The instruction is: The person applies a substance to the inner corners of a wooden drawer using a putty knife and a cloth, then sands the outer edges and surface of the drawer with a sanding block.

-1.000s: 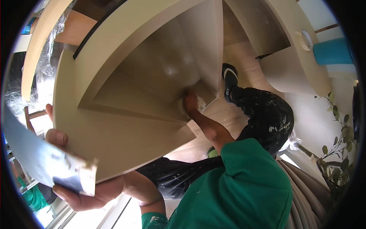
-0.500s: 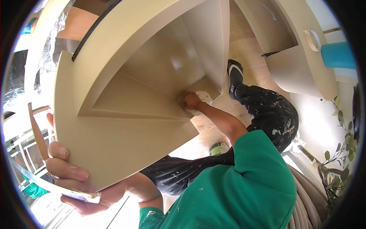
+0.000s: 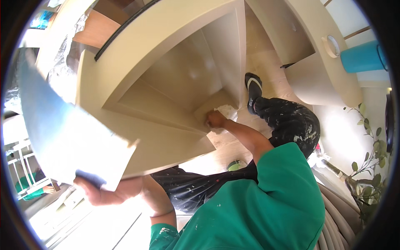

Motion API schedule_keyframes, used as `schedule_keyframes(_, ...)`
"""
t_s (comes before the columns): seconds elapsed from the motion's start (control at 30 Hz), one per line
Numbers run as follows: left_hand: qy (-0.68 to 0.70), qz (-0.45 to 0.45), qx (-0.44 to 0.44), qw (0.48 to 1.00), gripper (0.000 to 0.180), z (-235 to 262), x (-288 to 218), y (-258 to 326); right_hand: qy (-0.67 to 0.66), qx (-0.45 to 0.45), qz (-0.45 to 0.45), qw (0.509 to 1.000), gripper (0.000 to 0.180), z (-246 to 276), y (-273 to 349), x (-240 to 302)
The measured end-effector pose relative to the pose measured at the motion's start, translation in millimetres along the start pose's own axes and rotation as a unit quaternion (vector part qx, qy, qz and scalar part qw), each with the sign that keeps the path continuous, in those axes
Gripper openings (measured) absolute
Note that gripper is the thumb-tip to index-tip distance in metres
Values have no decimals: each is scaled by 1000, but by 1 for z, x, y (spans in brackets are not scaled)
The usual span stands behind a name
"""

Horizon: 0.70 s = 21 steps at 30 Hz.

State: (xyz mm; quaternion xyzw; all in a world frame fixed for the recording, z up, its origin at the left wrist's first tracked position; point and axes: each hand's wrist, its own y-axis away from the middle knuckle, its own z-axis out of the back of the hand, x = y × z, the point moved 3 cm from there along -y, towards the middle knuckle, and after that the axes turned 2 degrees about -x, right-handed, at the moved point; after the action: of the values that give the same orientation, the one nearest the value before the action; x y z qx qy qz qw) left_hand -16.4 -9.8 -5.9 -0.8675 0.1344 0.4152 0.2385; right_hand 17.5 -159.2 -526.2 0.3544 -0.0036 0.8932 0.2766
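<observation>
My right hand (image 3: 216, 119) is closed on a white crumpled cloth (image 3: 227, 111), low in the inner corner of a curved cream cabinet (image 3: 175, 54). The cloth bulges out behind my knuckles. At lower left, my left hand (image 3: 114, 191) grips the bottom edge of a thin, shiny bluish-white sheet (image 3: 62, 125). Glare washes out much of the sheet, and it hides most of my left fingers. Behind the sheet is the cabinet's wide cream front panel (image 3: 166, 146).
A similar curved cream piece (image 3: 321, 79) stands at right, with a tape roll (image 3: 332, 46) and a blue cylindrical container (image 3: 363, 57) on it. A green-and-white tub (image 3: 236, 165) stands on the floor. A leafy plant (image 3: 371, 175) is at right. Far left, a green sleeve (image 3: 27, 189) shows.
The sheet at my left hand has turned from nearly edge-on to showing its broad bright face, and now hides my left fingers. My right hand and the cloth have shifted slightly right and down.
</observation>
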Motion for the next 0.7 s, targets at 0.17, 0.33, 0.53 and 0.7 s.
schedule_keyframes(0.17,-146,-51,43,987,52,11,9,-2,16,183,8,983,21,36,13,1)
schedule_keyframes(0.33,-108,-61,188,974,37,-6,8,-9,52,359,28,931,41,234,5,112)
schedule_keyframes(0.53,-95,-99,275,952,28,-16,-3,-21,-197,-90,42,975,37,506,110,269)
schedule_keyframes(0.7,-58,-77,276,956,28,-17,5,-27,-309,-302,137,892,52,521,104,334)
